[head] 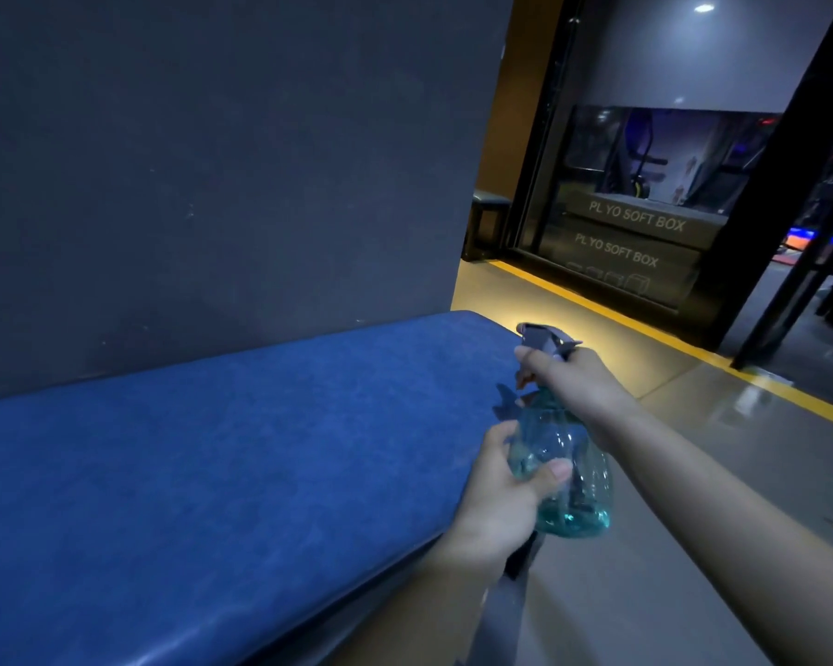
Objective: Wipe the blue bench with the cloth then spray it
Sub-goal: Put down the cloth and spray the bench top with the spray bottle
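The blue padded bench [222, 473] runs from the lower left to the middle of the head view, against a dark wall. Over its right front edge I hold a clear teal spray bottle [580, 483] with both hands. My right hand [578, 382] grips the grey spray head, a finger curled at the trigger and the nozzle pointing left over the bench. My left hand [496, 502] is wrapped round the bottle's body from below. A little teal liquid sits in the bottle's bottom. A dark strip hangs below my left hand; whether it is the cloth I cannot tell.
A dark grey wall [212, 185] stands behind the bench. To the right is a grey floor with a yellow line [645, 329], a black door frame, and stacked plyo soft boxes [631, 242] behind glass.
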A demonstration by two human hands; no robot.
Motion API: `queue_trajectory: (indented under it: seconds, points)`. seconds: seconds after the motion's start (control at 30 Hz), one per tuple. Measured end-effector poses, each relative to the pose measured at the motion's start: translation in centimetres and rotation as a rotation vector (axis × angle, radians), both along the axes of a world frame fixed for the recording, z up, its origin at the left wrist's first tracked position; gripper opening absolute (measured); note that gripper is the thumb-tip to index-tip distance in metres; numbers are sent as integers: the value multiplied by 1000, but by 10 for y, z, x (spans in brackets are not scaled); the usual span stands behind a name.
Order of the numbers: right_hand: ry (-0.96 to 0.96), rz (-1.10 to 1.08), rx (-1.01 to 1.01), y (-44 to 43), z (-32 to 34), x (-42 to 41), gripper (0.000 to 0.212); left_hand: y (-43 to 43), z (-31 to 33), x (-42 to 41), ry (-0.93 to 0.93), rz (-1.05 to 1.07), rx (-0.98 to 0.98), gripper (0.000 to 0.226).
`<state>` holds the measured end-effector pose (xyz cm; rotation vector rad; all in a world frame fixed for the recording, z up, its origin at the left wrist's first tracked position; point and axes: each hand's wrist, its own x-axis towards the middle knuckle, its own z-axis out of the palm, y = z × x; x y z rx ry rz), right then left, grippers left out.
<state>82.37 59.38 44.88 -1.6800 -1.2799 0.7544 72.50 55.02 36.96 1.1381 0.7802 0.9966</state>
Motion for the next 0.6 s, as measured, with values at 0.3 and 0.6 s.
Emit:
queue_trajectory:
  seconds: [0.3, 0.6]
  points:
    - [-70, 163, 278, 13, 16, -70, 30, 17, 12, -64, 38, 298, 228, 52]
    - [37, 504, 441, 11, 32, -151, 17, 10, 30, -162, -435, 328, -376, 46]
